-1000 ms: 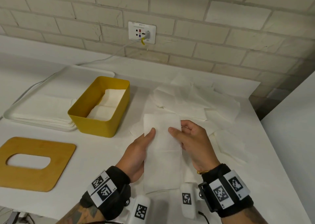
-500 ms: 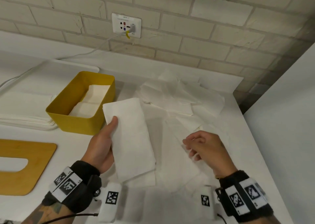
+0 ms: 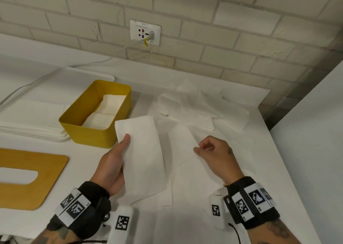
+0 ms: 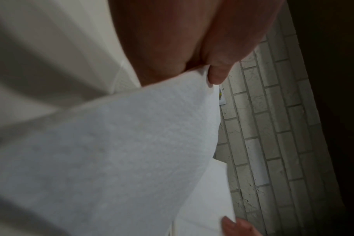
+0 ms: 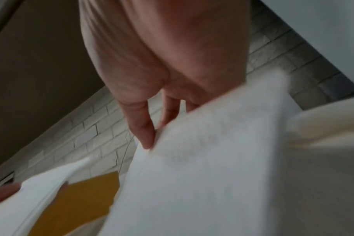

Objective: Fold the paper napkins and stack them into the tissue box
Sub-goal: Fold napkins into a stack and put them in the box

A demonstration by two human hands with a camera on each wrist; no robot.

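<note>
Since half a second ago the left hand (image 3: 111, 167) has kept its pinch on the folded napkin (image 3: 143, 156), thumb on top, holding it just right of the yellow tissue box (image 3: 92, 130). The right hand (image 3: 215, 154), empty before, now pinches an unfolded napkin (image 3: 185, 151) lying on the tabletop (image 3: 241, 206). Folded napkins already lie inside the box. More loose napkins (image 3: 200, 106) are scattered behind; a wooden lid (image 3: 27, 178) lies left.

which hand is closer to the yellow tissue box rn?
Left. The left hand holds a folded napkin just beside the yellow tissue box, at its near right corner. The right hand is farther right, pinching another napkin over the table.
</note>
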